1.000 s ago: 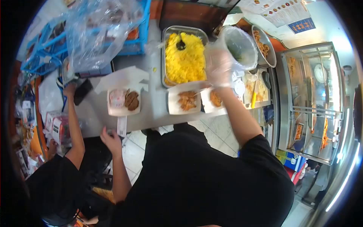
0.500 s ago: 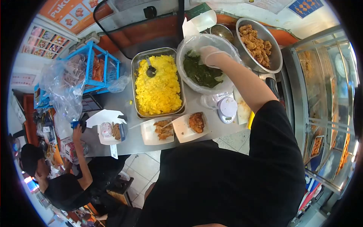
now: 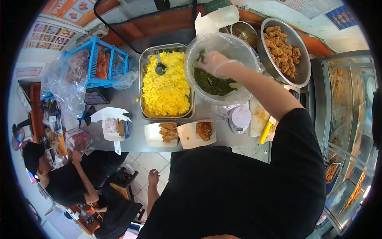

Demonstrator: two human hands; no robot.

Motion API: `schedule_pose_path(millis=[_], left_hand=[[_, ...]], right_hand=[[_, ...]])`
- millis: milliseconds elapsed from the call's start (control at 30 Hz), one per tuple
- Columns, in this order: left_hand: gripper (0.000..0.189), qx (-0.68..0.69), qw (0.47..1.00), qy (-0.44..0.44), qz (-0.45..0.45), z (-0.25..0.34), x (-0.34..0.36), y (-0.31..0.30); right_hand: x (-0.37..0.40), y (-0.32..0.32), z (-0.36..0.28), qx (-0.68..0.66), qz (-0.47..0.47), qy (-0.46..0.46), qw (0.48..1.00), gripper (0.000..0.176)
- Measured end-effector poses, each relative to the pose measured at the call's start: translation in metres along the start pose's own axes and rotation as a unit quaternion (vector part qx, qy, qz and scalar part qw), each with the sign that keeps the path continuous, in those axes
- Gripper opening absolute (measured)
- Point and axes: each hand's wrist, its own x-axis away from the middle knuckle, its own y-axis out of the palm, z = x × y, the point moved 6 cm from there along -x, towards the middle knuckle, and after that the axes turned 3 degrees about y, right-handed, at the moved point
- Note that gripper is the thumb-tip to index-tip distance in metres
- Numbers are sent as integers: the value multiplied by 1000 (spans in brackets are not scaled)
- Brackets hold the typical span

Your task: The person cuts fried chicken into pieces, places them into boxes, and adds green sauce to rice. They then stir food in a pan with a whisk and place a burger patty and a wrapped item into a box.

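Upper centre of the frame, the person's gloved right hand [image 3: 217, 63] was down inside the plastic-lined bowl [image 3: 191, 49], its fingers [image 3: 205, 59] bent into the dark cooked greens [image 3: 213, 83]. I could not tell whether they had closed on a clump or were only pressing in, because the glove and the angle hid it. The left hand [image 3: 153, 178] hung slack and empty below the edge of the surface [image 3: 131, 107], lower centre.

To my eye the step was taking a portion of greens by hand. Doing that well called for a small, firm pinch from the near side of the heap rather than a deep scoop. A short pause over the bowl would let the wet leaves drip. The lift should then come straight up so the glove did not drag the loose liner with it.

Two open boxes [image 3: 161, 137] [image 3: 195, 137] with fried pieces lay side by side at the near edge, just below the tray of yellow rice [image 3: 167, 91]. A white scale [image 3: 238, 118] stood just right of them — something to steer clear of with dripping leaves.
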Motion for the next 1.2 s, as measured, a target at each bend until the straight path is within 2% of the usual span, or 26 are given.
schedule_pose_path(millis=[33, 133, 167, 200, 233, 300, 333, 367, 433, 467, 500, 567, 600, 633, 700, 767, 800, 833, 867, 900, 933, 967, 1033, 1100, 1167, 1200], left_hand=[[43, -35, 999, -20, -23, -3, -8, 3], [44, -30, 998, -22, -52, -8, -20, 14], [45, -31, 997, -23, -60, -6, -18, 16], [45, -53, 996, -19, -62, -2, -18, 17], [45, -56, 996, -18, -63, 2, -18, 16], [45, -69, 994, -8, -84, 10, -21, 16], [44, -76, 993, 7, -85, 24, -13, 15], [44, -79, 993, 11, -86, 20, -21, 9], [43, -61, 994, 41, -78, 4, -43, -2], [42, -164, 946, 248, -126, -10, -65, -13], [42, -161, 945, 253, -128, 1, -63, -15], [41, -33, 998, 10, -50, 1, -55, -33], [41, -24, 998, 14, -50, 0, -59, -40], [41, -34, 998, 15, -41, -3, -64, -46], [38, -45, 998, 10, -40, -11, -72, -53], [36, -70, 994, 61, -50, -50, -112, -60], [33, -108, 988, 66, -90, -61, -120, -62], [34, -382, 852, 341, -109, -78, -143, -60], [37, -201, 967, 115, -109, -87, -142, -67], [38, -211, 959, 91, -165, -79, -130, -71], [40, -175, 961, 2, -215, -60, -100, -81], [42, -162, 947, -28, -277, -59, -85, -91], [43, 29, 931, -103, -349, -98, -100, -113], [35, -2, 927, 5, -375, -111, -112, -151], [27, 48, 979, -35, -196, -141, -135, -198], [26, -35, 987, 84, -134, -187, -173, -220]], right_hand=[[-11, 23, 7, -5, 34, -12, 999, 49], [1, 20, 0, -86, 55, 34, 994, 47], [5, 23, 1, -189, -41, 91, 977, 41], [10, 31, 0, -288, -136, 146, 937, 36], [8, 34, 6, -291, -134, 147, 936, 36], [3, 47, 36, -538, -81, 207, 813, 43], [3, 49, 51, -586, -41, 222, 778, 41], [5, 48, 61, -588, -37, 221, 777, 41], [11, 43, 78, -667, -20, 228, 709, 40], [25, 30, 73, -681, -18, 227, 696, 37], [37, 25, 68, -679, -14, 225, 699, 37], [57, 11, 62, -721, 38, 197, 664, 36], [56, 18, 73, -739, 57, 188, 644, 38], [66, 16, 68, -733, 57, 185, 652, 38], [90, 6, 51, -767, 148, 145, 608, 36], [101, 4, 33, -796, 179, 76, 574, 33], [107, 4, 16, -789, 190, 48, 582, 31], [111, 3, -5, -785, 196, 18, 587, 29], [113, 6, -26, -792, 182, -4, 583, 29], [110, 13, -51, -796, 170, -25, 580, 28], [105, 31, -85, -795, 143, -25, 589, 28], [105, 44, -117, -799, 121, -42, 588, 28], [98, 65, -178, -795, 94, -58, 597, 29], [88, 110, -236, -792, 95, 28, 603, 33], [73, 156, -281, -776, 80, 46, 624, 36], [61, 180, -298, -765, 80, 72, 635, 35]])
